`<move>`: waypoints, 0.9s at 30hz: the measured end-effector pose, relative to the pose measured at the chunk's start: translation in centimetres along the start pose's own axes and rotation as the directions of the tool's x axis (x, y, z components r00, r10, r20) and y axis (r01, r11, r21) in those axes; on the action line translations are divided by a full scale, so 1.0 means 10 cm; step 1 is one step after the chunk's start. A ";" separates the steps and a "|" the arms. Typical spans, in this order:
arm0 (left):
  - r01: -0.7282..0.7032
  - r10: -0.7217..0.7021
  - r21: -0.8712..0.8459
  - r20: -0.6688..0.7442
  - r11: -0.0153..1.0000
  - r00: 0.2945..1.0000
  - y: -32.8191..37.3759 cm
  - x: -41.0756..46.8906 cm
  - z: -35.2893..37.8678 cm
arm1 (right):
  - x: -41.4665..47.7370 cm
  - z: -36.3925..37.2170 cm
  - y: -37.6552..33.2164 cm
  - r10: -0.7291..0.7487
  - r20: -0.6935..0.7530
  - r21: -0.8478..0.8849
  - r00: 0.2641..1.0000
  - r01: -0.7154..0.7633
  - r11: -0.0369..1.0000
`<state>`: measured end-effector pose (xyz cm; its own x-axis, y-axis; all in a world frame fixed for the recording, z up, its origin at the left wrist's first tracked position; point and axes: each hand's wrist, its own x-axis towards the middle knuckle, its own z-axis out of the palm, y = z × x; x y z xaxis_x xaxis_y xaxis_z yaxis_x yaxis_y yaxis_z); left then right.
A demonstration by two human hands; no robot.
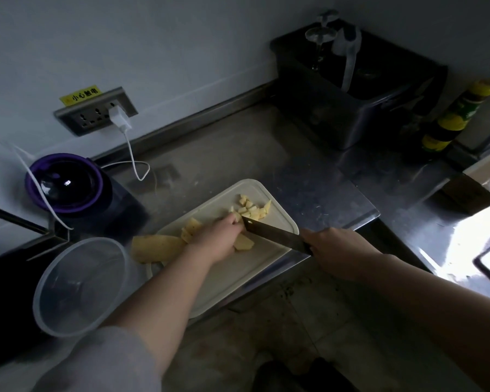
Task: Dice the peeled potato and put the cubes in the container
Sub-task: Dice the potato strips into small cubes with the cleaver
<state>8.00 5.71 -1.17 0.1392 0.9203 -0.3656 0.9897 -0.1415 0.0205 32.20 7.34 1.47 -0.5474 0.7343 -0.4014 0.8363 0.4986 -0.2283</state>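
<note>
Left hand (215, 240) is curling over the potato (244, 244) on the board (238, 278), right hand (340, 250) is gripping the knife (275, 236), mid-dicing; cubes (252, 210) are lying at one o'clock. Likely next: more cuts, then scooping into the container (79, 284) at eight o'clock.

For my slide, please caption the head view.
Left hand steadies potato on the cutting board; right hand dices it with a cleaver.
</note>
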 end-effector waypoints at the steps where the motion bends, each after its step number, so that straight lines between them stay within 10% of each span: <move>1: -0.021 0.021 0.025 0.004 0.999 1.000 0.00 0.01 -0.02 | 0.00 0.02 0.00 0.004 0.003 0.007 1.000 -0.004 1.000; 8: 0.164 -0.171 -0.163 -0.027 0.973 0.985 0.13 -0.13 0.16 | -0.06 0.09 -0.16 0.012 0.016 0.051 1.000 -0.013 0.999; 13: 0.368 -0.433 -0.542 0.009 0.755 0.901 0.28 -0.22 0.41 | -0.09 0.20 -0.40 0.031 0.039 0.109 0.999 -0.035 0.993; 27: 0.379 -0.545 -0.666 -0.049 0.642 0.837 0.31 -0.24 0.65 | -0.13 0.33 -0.69 0.089 0.050 0.201 0.995 -0.097 0.975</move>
<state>10.52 0.69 -6.31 -0.4209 0.8653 -0.2721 0.7106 0.5010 0.4941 27.19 1.42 0.61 -0.4686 0.7519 -0.4638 0.8748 0.3219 -0.3619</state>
